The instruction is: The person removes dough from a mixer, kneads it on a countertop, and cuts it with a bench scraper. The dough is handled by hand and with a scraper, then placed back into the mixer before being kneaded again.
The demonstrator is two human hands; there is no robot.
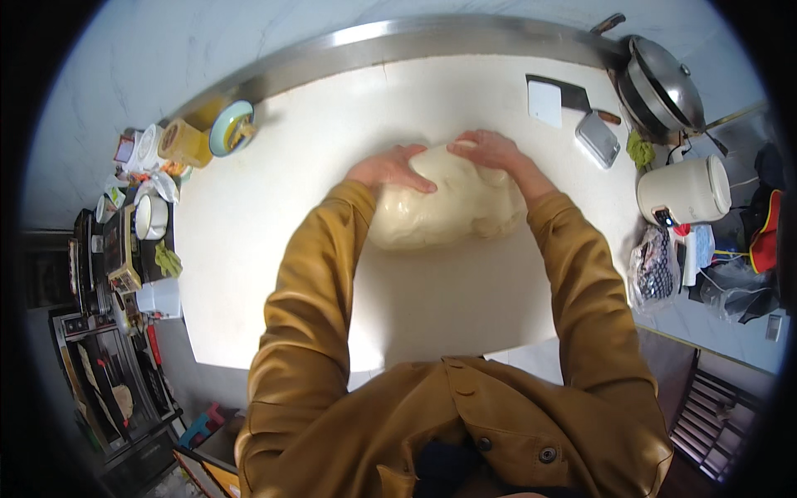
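A large, smooth mass of pale dough (436,215) lies on the white worktop (249,249) in front of me. My left hand (395,169) rests on its far left side, with the thumb spread across the top and the fingers curled over the back. At the far right part of the dough, my right hand (485,149) grips the back edge, fingers bent over it. Some fingertips of both hands are hidden behind the dough. The surface shows shallow dents and folds, mostly towards its right end.
At the back right lie a cleaver (573,93), a white card (544,103) and a metal-lidded box (598,140). Beyond stand a lidded wok (663,87) and a cream electric cooker (683,190). On the left are an enamel bowl (231,127), a yellow tub (185,143) and a white mug (151,218).
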